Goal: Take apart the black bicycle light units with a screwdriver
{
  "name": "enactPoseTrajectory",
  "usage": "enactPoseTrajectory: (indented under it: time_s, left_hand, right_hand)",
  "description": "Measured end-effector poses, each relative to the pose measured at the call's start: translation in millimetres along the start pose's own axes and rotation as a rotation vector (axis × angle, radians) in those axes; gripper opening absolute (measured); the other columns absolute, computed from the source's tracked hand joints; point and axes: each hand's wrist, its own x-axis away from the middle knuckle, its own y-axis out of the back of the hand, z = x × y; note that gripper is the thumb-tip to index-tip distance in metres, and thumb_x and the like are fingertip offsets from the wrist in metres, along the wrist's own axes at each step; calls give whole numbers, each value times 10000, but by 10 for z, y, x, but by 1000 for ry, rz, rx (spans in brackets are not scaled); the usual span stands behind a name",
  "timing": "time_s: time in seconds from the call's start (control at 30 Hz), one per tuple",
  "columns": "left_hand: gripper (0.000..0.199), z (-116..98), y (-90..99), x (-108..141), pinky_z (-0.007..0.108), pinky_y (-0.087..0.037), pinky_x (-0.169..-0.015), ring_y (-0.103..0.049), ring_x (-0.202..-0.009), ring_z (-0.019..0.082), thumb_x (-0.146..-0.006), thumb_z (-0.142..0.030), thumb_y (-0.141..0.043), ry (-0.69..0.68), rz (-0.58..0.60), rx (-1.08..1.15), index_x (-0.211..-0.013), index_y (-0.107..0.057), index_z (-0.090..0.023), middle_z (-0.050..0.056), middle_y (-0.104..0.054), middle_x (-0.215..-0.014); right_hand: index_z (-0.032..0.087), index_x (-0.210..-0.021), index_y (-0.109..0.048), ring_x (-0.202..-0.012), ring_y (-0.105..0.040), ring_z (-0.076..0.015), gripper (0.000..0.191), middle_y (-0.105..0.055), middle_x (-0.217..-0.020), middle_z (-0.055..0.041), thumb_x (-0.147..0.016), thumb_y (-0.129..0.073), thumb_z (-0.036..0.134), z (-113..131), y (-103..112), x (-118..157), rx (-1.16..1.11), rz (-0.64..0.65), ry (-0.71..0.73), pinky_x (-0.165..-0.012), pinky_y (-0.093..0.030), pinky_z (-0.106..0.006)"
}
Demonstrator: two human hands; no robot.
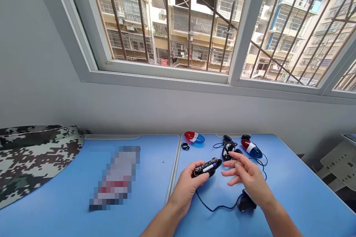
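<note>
My left hand (185, 187) grips a black oval battery housing (206, 168) between thumb and fingers. Its open face is turned up, and a silver and blue battery (210, 166) lies in it. To the right, my right hand (251, 179) hovers with its fingers apart and nothing in them. A thin black cord (217, 209) runs from below the housing to a black part (247, 202) lying under my right wrist. Behind my hands are a red, white and blue light cover (194, 137), a similar second one (251, 149) and a black corded unit (228, 150).
A small black ring clamp (185, 146) sits near the seam of the blue tables (150, 185). On the left lie a blurred-out flat item (116, 177) and camouflage cloth (36, 155). A wall and barred window (167, 74) rise behind; a pale stool (339, 159) is at right.
</note>
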Motion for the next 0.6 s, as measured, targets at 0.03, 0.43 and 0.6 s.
enactPoseTrajectory:
  time_s: [0.03,0.43,0.6]
  left_hand:
    - [431,13,-7,0,264,-385,-660,-477,-645,136,-571,-246,-729,-2,7,-7,-988,-658,-161,-27,-591,-735]
    - [439,152,-4,-35,280,-394,-676,-533,-760,187,-609,-240,-698,-21,45,-46,-1039,-656,-163,13,-640,-854]
    - [420,251,-33,-51,283,-388,-695,-537,-779,198,-595,-248,-691,-16,46,-43,-1006,-662,-167,12,-639,-841]
  right_hand:
    - [175,-1189,-556,-766,-724,-216,443,-692,-967,-96,-810,-634,390,45,-3,-47,48,41,37,-573,-602,-326]
    - [158,-1098,-608,-840,-644,-155,226,-646,-1054,-57,-941,-567,316,228,-589,-1698,909,267,-24,-722,-563,-326]
    - [173,-1191,-575,-1018,-617,-214,301,-595,-1210,-80,-934,-577,328,91,-822,-1807,1203,329,97,-857,-533,-417]
